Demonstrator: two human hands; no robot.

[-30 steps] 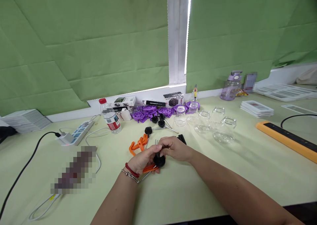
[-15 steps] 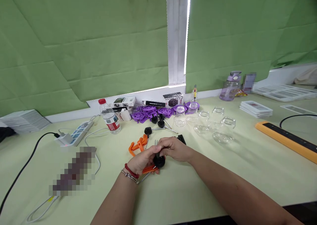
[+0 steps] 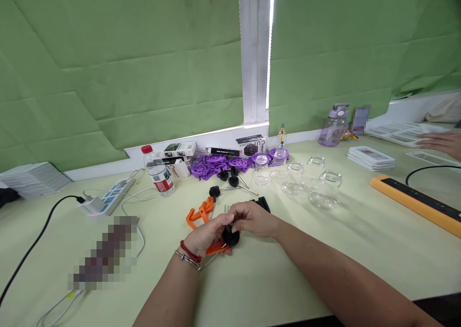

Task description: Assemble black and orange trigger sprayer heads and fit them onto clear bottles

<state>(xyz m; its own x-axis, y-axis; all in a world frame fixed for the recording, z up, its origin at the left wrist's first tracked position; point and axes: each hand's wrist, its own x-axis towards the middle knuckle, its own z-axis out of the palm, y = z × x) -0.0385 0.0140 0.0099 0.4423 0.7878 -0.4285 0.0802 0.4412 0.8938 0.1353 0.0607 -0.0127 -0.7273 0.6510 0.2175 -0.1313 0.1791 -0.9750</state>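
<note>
Nearest us, a metal rod (image 3: 209, 260) slants out below the left hand (image 3: 211, 233), beside an orange piece (image 3: 215, 249) tucked under that palm; how the two meet is hidden. Now the main action: a black piece (image 3: 232, 239) sits right inside the left grip, fingers curled closed beneath it, thumb laid along the upper part, round base exposed toward us. That looks like a steadying hold, leaving the top end free for the right hand (image 3: 254, 219), whose thumb and fingertips are pinched together on it, just above the base, with thin metal prongs (image 3: 226, 209) poking up between the hands. Just beyond on the bench (image 3: 266, 274), orange hooks (image 3: 201, 211) lie left of the work and a black bracket (image 3: 264, 203) right behind the right knuckles, both presumably parked within easy reach. Further back come black knobs (image 3: 214, 191) on rods, then clear glasses (image 3: 325, 199) standing apart to the right, and purple holders (image 3: 216, 163) heaped against the boxes (image 3: 179, 149), likely grouped by kind.
</note>
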